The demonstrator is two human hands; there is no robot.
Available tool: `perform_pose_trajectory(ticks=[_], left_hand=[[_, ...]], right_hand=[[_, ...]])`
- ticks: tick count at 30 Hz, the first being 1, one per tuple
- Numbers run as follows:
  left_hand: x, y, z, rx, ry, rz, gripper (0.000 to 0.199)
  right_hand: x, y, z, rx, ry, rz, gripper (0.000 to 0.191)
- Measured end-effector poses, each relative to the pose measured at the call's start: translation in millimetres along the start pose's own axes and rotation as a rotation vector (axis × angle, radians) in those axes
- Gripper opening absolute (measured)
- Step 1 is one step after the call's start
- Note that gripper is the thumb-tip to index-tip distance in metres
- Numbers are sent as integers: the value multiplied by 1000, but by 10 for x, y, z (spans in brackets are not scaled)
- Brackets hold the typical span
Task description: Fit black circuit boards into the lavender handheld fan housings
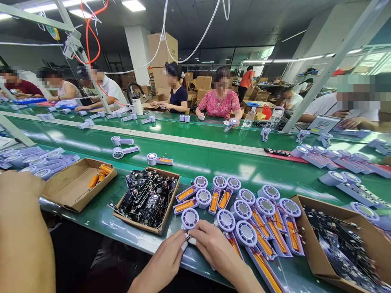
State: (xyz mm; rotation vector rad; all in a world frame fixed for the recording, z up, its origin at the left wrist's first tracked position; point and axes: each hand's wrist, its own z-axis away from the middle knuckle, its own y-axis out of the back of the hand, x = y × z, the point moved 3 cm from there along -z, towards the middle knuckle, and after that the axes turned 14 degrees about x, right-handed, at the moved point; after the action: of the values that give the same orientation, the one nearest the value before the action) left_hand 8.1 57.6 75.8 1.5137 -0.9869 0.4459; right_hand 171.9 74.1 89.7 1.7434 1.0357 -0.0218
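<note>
Close in front of me is a lavender handheld fan (190, 219) with a round slotted head, at the bench's near edge. My left hand (167, 257) and my right hand (215, 247) meet just below the head, fingertips pinched together. Both are closed on the fan; its handle is mostly hidden under them, and a small dark and white part shows between the fingers. Right of my hands lie several similar open fans (246, 233) with orange batteries (269, 273) and thin wires in their handles. A cardboard tray (161, 230) of black circuit boards (149, 199) stands to the left.
Another person's arm (24, 232) reaches in at the left, near a cardboard tray (67, 199) with several orange batteries (99, 176). A second box (310, 240) of circuit boards stands right. A green conveyor belt (207, 162) runs behind; several people sit beyond it.
</note>
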Motion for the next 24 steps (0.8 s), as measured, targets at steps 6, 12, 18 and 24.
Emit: perform_pose_trajectory(ticks=[6,12,18,24], left_hand=[[-62,73,-30,-100,-35,37,50],[-105,48,-18,-95,-31,21,52],[-54,-26,-8,-5,47,64,41],[-91,-97,116,174,206,55,33]], right_hand=[[71,-93,55,26,43,24,20],[46,-95,62,36,79,44,16],[105,-34,205,131,-126,-51,30],[309,225,514,254,-634,-118,30]])
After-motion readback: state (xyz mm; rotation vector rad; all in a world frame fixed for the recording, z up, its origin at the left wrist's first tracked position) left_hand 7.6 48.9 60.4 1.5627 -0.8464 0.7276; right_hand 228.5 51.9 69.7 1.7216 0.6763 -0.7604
